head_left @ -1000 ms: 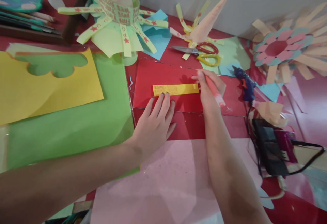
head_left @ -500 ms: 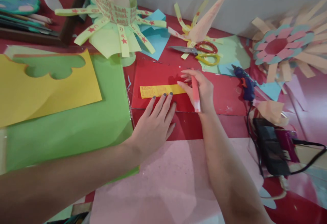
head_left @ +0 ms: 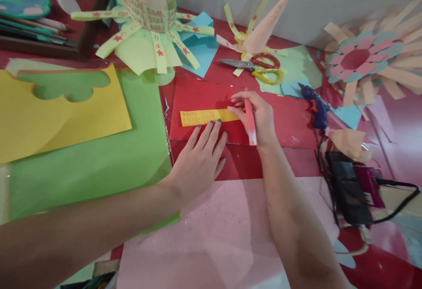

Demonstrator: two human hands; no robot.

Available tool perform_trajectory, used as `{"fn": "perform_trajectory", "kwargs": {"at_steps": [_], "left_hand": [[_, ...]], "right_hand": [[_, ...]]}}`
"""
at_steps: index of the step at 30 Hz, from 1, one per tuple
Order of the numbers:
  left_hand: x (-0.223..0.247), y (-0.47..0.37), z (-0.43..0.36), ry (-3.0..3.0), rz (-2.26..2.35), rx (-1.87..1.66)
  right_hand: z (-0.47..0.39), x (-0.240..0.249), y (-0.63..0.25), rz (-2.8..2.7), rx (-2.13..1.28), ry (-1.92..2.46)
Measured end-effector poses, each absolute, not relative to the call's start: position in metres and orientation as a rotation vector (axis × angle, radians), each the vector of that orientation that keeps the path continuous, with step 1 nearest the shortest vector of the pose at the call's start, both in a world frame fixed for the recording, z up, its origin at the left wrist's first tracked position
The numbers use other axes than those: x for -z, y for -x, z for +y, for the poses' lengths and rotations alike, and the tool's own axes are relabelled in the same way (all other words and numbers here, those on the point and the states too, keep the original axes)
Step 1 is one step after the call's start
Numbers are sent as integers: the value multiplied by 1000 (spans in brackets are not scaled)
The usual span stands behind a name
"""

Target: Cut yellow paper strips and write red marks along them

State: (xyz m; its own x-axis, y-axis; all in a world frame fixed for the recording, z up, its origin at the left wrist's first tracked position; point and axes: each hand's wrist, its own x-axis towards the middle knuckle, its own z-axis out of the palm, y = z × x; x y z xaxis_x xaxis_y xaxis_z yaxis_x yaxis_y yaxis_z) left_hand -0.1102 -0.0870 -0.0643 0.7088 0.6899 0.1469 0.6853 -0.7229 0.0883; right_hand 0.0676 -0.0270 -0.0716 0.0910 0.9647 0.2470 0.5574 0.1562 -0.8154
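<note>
A yellow paper strip (head_left: pixel 207 117) with rows of reddish writing on its left part lies across a red sheet (head_left: pixel 198 93). My left hand (head_left: pixel 201 157) rests flat below it, fingers stretched out, with fingertips touching the strip's lower edge. Over the right end of the strip, my right hand (head_left: pixel 260 115) is closed around a pink marker (head_left: pixel 250 124). The marker's back end points toward me. Its writing tip is hidden behind my fingers.
Green (head_left: pixel 99 166) and yellow sheets (head_left: pixel 82 126) lie left. Behind are scissors (head_left: pixel 253 66), a decorated paper crown (head_left: pixel 148 16) and a paper cone (head_left: pixel 263 30). On the right are a glue gun (head_left: pixel 314 104), a black power strip (head_left: pixel 347 188) with cable, and a paper flower (head_left: pixel 359 58).
My right hand with the marker has shifted slightly to the left along the strip. My left hand has barely moved.
</note>
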Motion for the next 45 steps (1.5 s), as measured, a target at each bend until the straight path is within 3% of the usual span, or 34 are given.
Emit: {"fn": "perform_trajectory", "kwargs": {"at_steps": [20,34,45], "left_hand": [[64,110,-86,-2903,1151,-303],[62,111,-87,-2866,1148,-302],[64,111,-87,-2872,1153,-284]], "right_hand": [[-33,66,-54,-1752,-441,1520],[-30,62,-64,-1745,-687,1441],[-31,63,-65,-1778,-680,1425]]}}
